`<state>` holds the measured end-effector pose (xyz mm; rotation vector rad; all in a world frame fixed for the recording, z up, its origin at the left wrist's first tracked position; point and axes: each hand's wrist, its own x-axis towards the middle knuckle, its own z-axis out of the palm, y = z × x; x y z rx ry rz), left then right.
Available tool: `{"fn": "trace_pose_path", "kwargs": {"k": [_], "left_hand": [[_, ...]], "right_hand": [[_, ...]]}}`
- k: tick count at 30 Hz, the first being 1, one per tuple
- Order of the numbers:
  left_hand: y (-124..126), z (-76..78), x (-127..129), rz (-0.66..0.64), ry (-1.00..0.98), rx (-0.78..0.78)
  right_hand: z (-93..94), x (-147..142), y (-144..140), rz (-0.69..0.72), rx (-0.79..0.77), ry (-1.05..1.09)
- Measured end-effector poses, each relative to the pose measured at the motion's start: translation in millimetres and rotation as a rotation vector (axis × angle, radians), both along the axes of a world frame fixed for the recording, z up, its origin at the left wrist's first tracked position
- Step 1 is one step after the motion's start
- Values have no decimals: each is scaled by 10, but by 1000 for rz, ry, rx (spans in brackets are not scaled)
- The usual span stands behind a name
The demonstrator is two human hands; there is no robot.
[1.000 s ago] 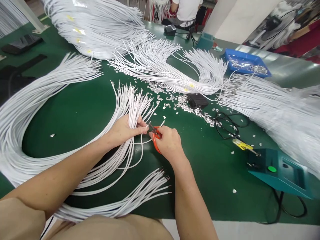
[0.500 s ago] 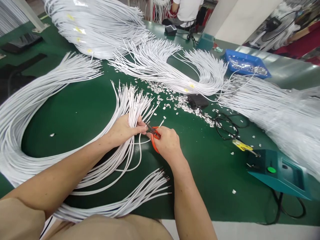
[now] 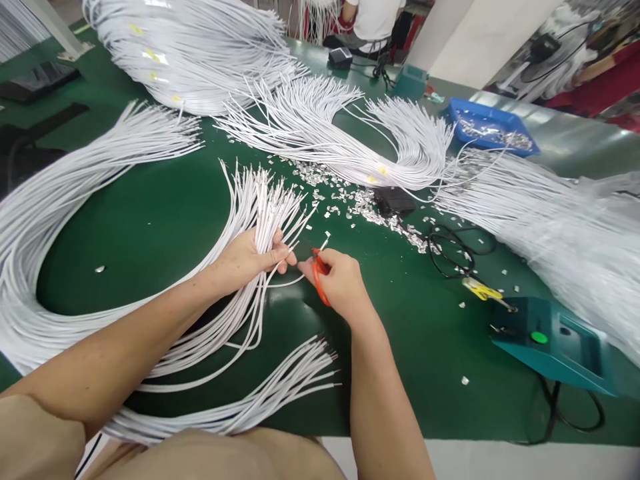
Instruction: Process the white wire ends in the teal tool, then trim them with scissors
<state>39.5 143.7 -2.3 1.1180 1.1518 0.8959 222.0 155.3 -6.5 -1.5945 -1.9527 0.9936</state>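
My left hand [image 3: 270,257] is closed around a bundle of white cables [image 3: 264,217], whose stripped ends fan out above the fist. Just to its right, my right hand [image 3: 337,280] grips orange-handled pliers [image 3: 320,280]; their jaws are mostly hidden. A single white cable [image 3: 295,280] runs across to the right fingers, and a white cable end with a metal tip [image 3: 325,241] pokes out above them. A small gap parts the two hands. Below them lies a smaller group of white cables [image 3: 290,383] with bare ends.
Shiny metal clips [image 3: 363,203] are scattered beyond my hands, near a blue tray [image 3: 493,123]. Large white cable bundles [image 3: 190,57] lie at the back. A teal machine [image 3: 555,340] with a green button stands right. A person [image 3: 375,23] sits at the far side.
The pliers have drawn back rightward from the left fingers, where their dark jaws showed earlier. The loose cable loop below the hands has shifted. My left hand keeps hold of the bundle.
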Motion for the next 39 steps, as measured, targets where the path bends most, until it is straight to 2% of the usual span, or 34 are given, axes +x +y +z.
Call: {"fn": "trace_pose_path", "kwargs": {"k": [4,9,15,21,27,33,37,39], "left_hand": [[-16,-34,11,-39,-41,-15],[-27,-46,36,-62,-85,-12],[-21,-70,34,-37,-67,-42],[-13,-74,43,26,174,38],[-16,-85,40,-30,41,16],[-24,-70,31,-33,23,10],[-16,-60,24,-7,83,42],[-9,-69,16,19,120,53]], "right_hand": [[63,-52,4,-148,-119,493],[44,-114,3,-164,-216,709],[-5,-139,1,-165,-203,761],[-11,-256,-46,-255,-227,749],[-24,-157,14,-133,-364,878],[-38,-112,33,-141,-323,798],[-16,-152,5,-207,-262,746],[2,-167,-13,-193,-222,727]]}}
